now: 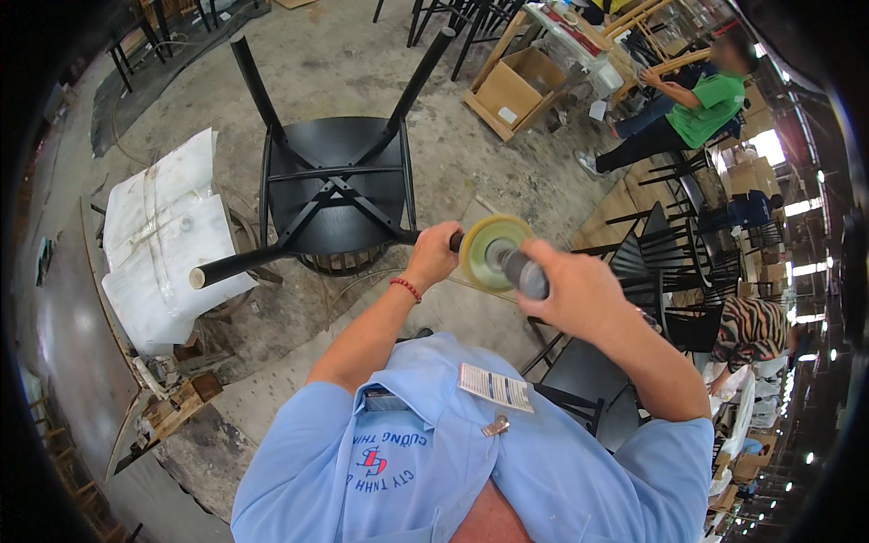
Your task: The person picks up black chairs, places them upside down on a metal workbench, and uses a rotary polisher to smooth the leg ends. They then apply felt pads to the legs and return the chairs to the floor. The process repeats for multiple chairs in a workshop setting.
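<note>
A black wooden chair (337, 210) is upside down in front of me, its legs pointing up and the underside of its seat showing crossed braces. My left hand (433, 257) is closed around one chair leg near its end. My right hand (575, 288) grips a grey handheld power sander (525, 274) with a round yellow disc (473, 258). The disc is right by the end of the held leg; whether they touch I cannot tell. Another leg (237, 265) reaches toward me on the left, with a pale bare end.
At left, a stand covered with white wrapping (163, 244) is close to the chair. Black chairs (647, 262) crowd the right side. A cardboard box (520, 86) sits far right, near a person in green (711, 109) at a cluttered table. A hose (348, 294) lies on the concrete floor.
</note>
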`<act>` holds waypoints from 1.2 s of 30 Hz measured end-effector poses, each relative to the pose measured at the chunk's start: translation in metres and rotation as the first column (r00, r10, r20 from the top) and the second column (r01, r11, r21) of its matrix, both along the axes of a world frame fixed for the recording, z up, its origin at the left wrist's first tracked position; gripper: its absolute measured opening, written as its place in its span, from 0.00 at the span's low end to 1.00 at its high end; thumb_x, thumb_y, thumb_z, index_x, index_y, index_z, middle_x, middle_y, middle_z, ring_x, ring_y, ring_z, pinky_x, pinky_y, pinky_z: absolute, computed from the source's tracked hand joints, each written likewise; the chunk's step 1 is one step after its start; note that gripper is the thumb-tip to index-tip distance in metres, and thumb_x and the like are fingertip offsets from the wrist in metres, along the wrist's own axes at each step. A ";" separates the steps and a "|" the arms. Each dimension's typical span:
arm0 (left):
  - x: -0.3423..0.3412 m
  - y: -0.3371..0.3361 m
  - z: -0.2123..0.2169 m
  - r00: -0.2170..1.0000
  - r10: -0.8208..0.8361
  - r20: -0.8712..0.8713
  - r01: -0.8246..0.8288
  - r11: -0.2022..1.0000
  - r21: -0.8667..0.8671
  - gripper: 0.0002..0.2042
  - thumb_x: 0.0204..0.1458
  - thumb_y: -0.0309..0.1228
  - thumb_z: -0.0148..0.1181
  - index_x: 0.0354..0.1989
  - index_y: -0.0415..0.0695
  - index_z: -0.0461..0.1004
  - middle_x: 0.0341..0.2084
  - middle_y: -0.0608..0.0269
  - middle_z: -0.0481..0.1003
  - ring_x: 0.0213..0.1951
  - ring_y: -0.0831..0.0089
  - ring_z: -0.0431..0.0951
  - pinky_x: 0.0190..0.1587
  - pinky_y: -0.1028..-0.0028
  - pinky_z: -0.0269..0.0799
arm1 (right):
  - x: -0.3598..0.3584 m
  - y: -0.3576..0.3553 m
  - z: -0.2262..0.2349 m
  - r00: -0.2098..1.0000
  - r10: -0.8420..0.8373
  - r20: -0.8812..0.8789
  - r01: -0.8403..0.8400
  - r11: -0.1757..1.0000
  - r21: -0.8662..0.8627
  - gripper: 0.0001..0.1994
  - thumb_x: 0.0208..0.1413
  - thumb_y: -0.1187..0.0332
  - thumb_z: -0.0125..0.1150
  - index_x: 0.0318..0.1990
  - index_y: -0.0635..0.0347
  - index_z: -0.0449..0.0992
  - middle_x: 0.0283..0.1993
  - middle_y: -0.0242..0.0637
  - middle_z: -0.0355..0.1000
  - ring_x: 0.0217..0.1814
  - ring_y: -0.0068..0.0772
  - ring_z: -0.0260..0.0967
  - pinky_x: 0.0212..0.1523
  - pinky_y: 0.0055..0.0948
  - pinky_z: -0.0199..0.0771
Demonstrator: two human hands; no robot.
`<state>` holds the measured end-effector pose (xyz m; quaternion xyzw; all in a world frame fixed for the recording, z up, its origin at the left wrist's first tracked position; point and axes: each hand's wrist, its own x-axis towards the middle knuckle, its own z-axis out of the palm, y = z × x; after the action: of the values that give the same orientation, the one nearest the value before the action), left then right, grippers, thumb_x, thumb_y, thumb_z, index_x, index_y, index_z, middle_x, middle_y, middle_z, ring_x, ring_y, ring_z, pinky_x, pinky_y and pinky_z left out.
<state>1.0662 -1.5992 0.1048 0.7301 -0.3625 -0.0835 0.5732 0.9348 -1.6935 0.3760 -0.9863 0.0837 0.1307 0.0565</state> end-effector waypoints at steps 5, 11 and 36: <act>-0.003 0.000 0.005 1.000 -0.001 -0.012 0.001 0.999 0.039 0.14 0.37 0.25 0.72 0.32 0.42 0.72 0.30 0.55 0.76 0.38 0.51 0.76 0.41 0.58 0.70 | 0.019 -0.014 0.024 0.991 -0.127 0.030 0.129 0.990 -0.065 0.22 0.48 0.59 0.66 0.50 0.51 0.69 0.31 0.52 0.77 0.37 0.58 0.76 0.40 0.51 0.76; 0.000 -0.001 0.001 0.999 0.030 -0.013 -0.030 1.000 -0.006 0.13 0.38 0.23 0.69 0.32 0.41 0.72 0.29 0.52 0.76 0.37 0.48 0.76 0.39 0.58 0.71 | 0.043 0.019 0.033 0.979 -0.005 -0.202 -0.002 0.999 -0.035 0.23 0.44 0.61 0.68 0.49 0.56 0.71 0.32 0.54 0.76 0.38 0.56 0.77 0.42 0.45 0.77; -0.013 -0.007 0.012 0.993 0.081 -0.088 -0.082 0.997 -0.004 0.14 0.39 0.27 0.71 0.34 0.45 0.73 0.30 0.58 0.76 0.38 0.54 0.76 0.43 0.60 0.68 | 0.115 -0.122 0.042 0.975 -0.206 0.083 0.146 0.875 0.461 0.24 0.43 0.64 0.70 0.48 0.64 0.71 0.30 0.35 0.74 0.27 0.22 0.72 0.29 0.25 0.72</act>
<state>1.0528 -1.6060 0.1172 0.7377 -0.3071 -0.0905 0.5944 1.0493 -1.8159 0.4177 -0.9406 0.1367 0.0764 0.3014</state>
